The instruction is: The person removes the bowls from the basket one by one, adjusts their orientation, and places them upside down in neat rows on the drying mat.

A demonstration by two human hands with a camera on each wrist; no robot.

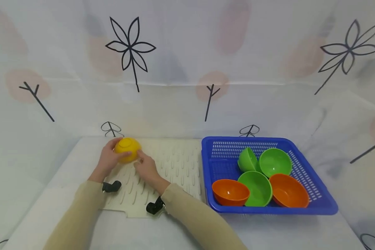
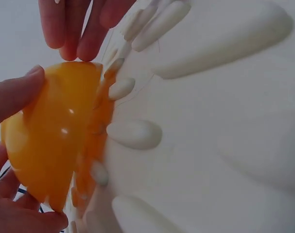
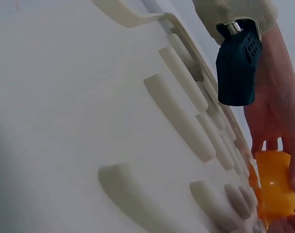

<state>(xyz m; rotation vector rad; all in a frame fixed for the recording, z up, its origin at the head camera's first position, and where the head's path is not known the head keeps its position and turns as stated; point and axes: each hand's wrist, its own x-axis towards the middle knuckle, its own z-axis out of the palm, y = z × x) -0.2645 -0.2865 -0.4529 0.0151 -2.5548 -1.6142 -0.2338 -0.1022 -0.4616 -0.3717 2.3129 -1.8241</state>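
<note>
A yellow bowl (image 1: 127, 146) is upside down at the far left of a cream ridged mat (image 1: 175, 166), its base ring facing up. In the left wrist view the bowl (image 2: 55, 126) has its rim right by the mat; I cannot tell whether they touch. My left hand (image 1: 107, 158) grips the bowl's left side, thumb across the front and fingers behind. On the opposite side, my right hand (image 1: 148, 170) holds the bowl's edge with its fingertips. In the right wrist view the bowl (image 3: 273, 184) is partly cut off at the edge.
A blue plastic basket (image 1: 268, 210) stands right of the mat. Inside are several green bowls (image 1: 275, 163) and two orange bowls, one at the front left (image 1: 230, 192). A patterned cloth (image 1: 175, 69) hangs behind the white table (image 1: 137, 236).
</note>
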